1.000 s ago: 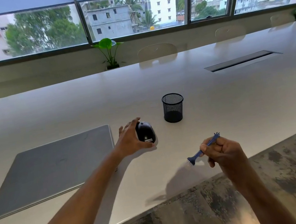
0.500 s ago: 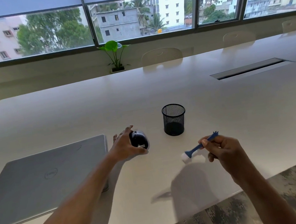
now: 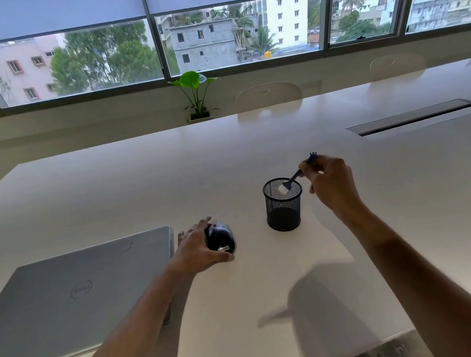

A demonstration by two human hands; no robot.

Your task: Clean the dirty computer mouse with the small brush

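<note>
A black computer mouse (image 3: pixel 220 238) rests on the white table (image 3: pixel 254 150), just right of a closed laptop. My left hand (image 3: pixel 199 250) wraps around the mouse's left side and near end. My right hand (image 3: pixel 330 182) pinches a small blue brush (image 3: pixel 295 175) by its handle. The brush slants down to the left, and its white bristle head sits over the open mouth of a black mesh pen cup (image 3: pixel 283 204). The cup stands to the right of the mouse, apart from it.
A closed silver laptop (image 3: pixel 68 300) lies at the left near edge. A cable slot (image 3: pixel 417 116) is set into the table at the far right. A potted plant (image 3: pixel 196 96) and pale chairs (image 3: pixel 267 96) stand beyond the far edge. Patterned carpet shows below the near edge.
My right hand has carried the brush up and away from the near table edge to above the mesh cup. My left hand stays on the mouse. The view has tilted upward.
</note>
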